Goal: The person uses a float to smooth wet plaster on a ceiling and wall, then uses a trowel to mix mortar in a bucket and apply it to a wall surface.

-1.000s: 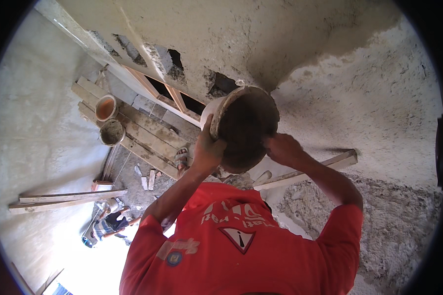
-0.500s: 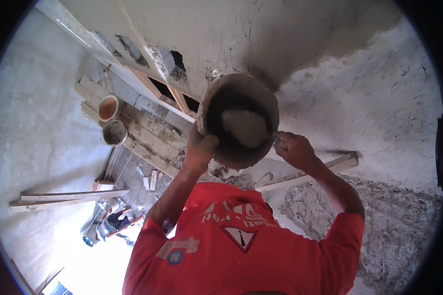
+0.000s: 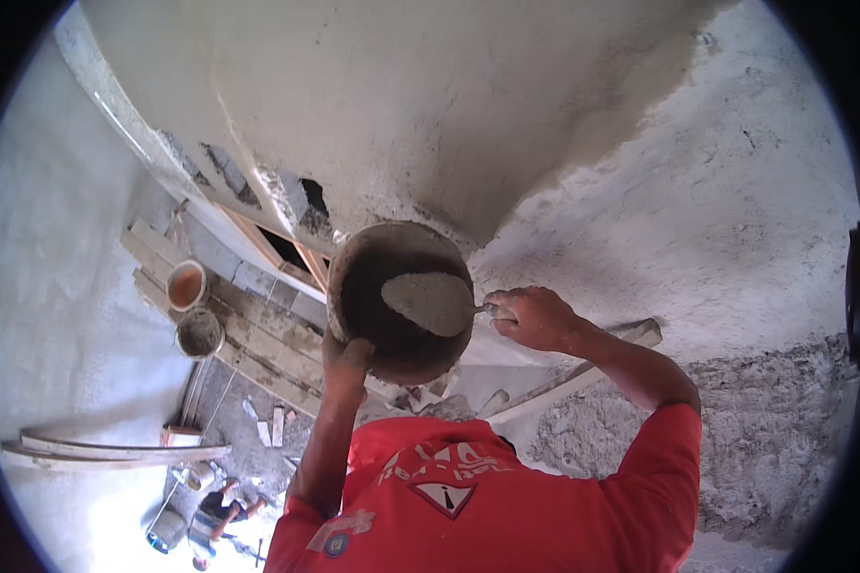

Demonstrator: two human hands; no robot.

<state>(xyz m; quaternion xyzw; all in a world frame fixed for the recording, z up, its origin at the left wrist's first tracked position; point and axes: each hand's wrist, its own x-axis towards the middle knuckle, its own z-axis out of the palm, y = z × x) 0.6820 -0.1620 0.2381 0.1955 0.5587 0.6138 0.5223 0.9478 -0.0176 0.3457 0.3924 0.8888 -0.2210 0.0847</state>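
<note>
My left hand [image 3: 346, 368] grips the near-left edge of a round, mortar-stained bucket [image 3: 352, 277], held up in front of my chest. Closed around the handle of a trowel [image 3: 481, 308], my right hand [image 3: 530, 318] is just right of the bucket's rim. The trowel's blade lies across the bucket's mouth under a heap of grey mortar [image 3: 428, 301]. Dark shadow hides most of the bucket's inside, so how full it is I cannot tell. Beyond the bucket, the wall [image 3: 373, 115] carries smooth, damp-looking plaster that borders a paler, rougher area [image 3: 678, 201].
Below on the left, an orange-lined bucket [image 3: 186, 286] and a grey bucket [image 3: 200, 333] stand on wooden planks [image 3: 268, 329]. A beam [image 3: 583, 372] slants at right. Lumber [image 3: 115, 452] juts out at left. Another person [image 3: 210, 523] is far below. Holes [image 3: 312, 196] break the wall.
The bucket and both hands have shifted left and lower in the view. The trowel's mortar-laden blade now shows more clearly across the bucket's mouth, and the surroundings have shifted with the view.
</note>
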